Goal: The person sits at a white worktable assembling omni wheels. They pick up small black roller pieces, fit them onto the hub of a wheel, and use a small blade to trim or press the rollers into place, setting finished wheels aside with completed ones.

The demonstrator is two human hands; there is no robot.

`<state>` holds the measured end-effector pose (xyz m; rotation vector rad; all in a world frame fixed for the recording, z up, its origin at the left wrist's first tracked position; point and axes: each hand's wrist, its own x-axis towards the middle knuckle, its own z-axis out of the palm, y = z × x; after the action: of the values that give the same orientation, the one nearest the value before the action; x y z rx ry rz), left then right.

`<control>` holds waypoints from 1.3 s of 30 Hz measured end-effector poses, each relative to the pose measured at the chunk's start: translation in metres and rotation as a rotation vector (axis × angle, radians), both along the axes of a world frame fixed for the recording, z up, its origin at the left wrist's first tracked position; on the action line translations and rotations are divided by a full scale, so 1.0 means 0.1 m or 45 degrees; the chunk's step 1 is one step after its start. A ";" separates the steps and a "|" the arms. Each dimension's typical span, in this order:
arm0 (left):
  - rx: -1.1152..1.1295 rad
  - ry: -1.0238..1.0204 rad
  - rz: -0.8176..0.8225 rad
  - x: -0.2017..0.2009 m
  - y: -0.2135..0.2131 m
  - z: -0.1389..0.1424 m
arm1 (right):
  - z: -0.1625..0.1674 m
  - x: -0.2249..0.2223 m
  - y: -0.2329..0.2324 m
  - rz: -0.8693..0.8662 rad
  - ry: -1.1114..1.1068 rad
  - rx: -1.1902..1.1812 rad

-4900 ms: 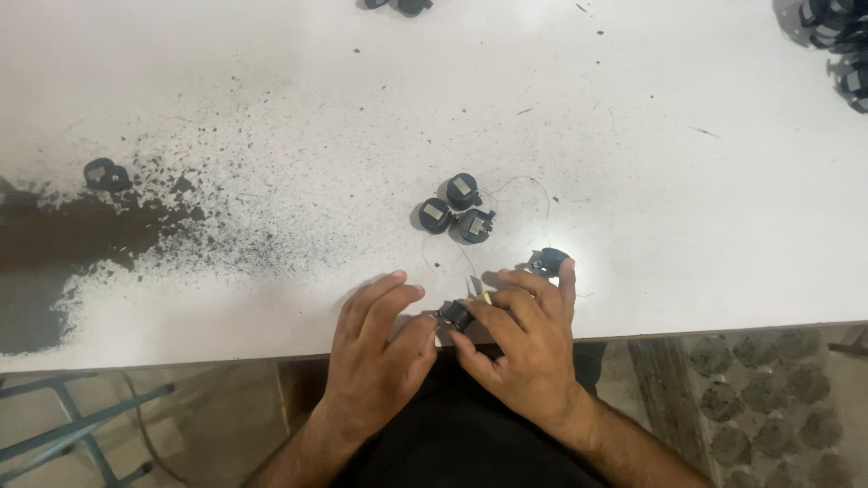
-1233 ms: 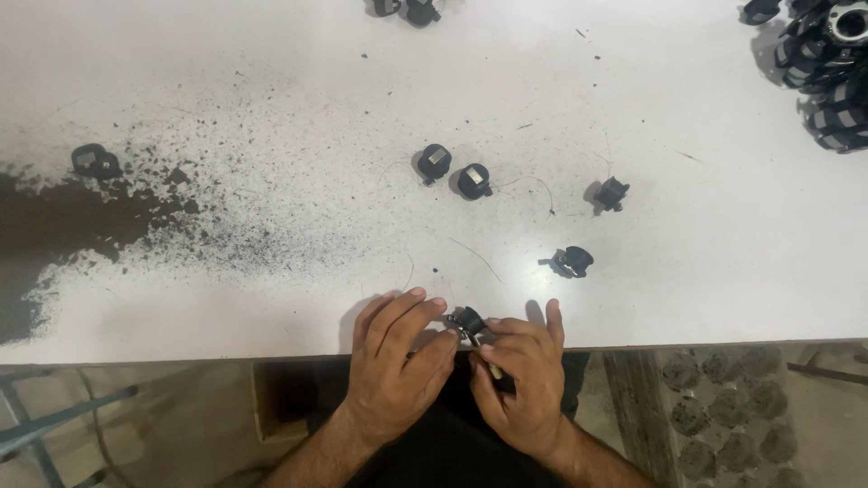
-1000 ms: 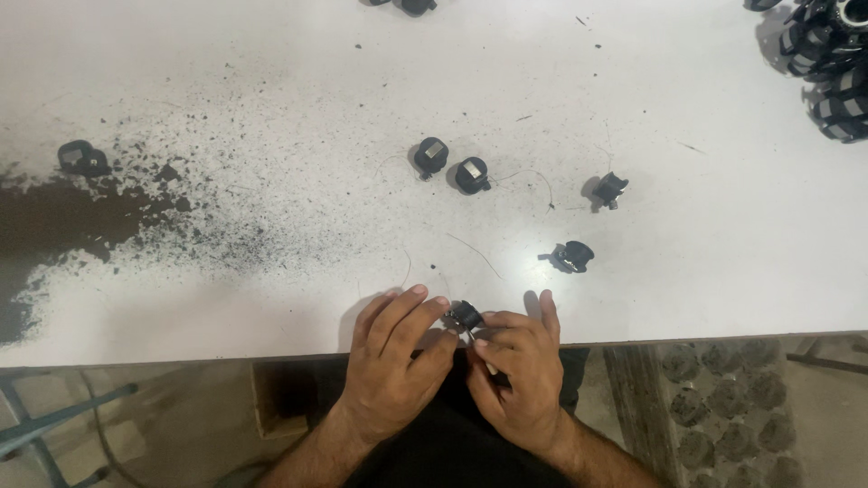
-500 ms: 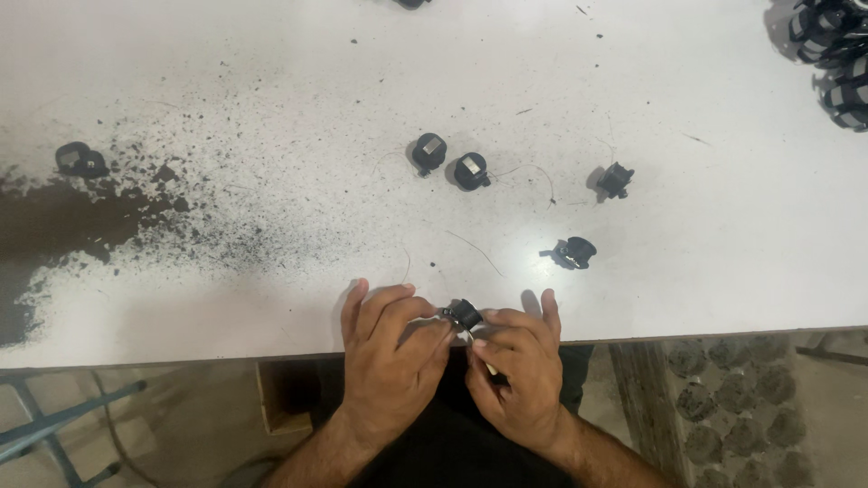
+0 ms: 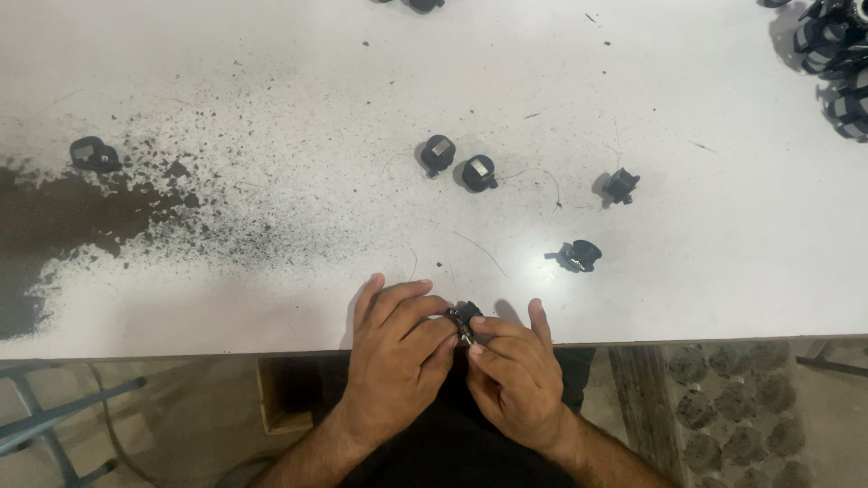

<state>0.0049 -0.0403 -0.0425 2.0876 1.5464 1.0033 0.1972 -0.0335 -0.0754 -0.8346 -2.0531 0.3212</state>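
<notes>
Head view: small black part (image 5: pixel 465 316) pinched between hands (image 5: pixel 452 361).

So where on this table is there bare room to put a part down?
Bare white table lies right of the single black part, and between the two round parts and the far edge. Crowded: the pile at far right, the dark grit at left, and the hands.

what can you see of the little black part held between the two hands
The small black part sits at the near edge of the white table, pinched between the fingertips of the left hand and the right hand. It looks like dark moulded plastic, roundish, with a small pale metallic bit at its lower side. Most of it is hidden by the fingers, so its full shape and underside cannot be told. It seems similar to the loose black pieces lying farther out.
</notes>
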 end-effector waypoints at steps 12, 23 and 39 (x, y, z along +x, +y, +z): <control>-0.031 0.036 0.057 -0.08 0.12 0.22 | 0.33 0.14 0.12 -0.280 -0.194 -0.016; 0.049 0.029 -0.040 -0.05 0.21 0.19 | 0.35 0.08 0.22 -0.308 -0.308 -0.127; -0.035 -0.072 -0.168 -0.04 0.22 0.24 | 0.39 0.18 0.30 -0.114 -0.363 -0.154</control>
<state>0.0014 -0.0180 -0.0182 2.0933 1.3684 0.9801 0.2155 -0.0030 -0.0365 -1.0953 -2.2667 0.2921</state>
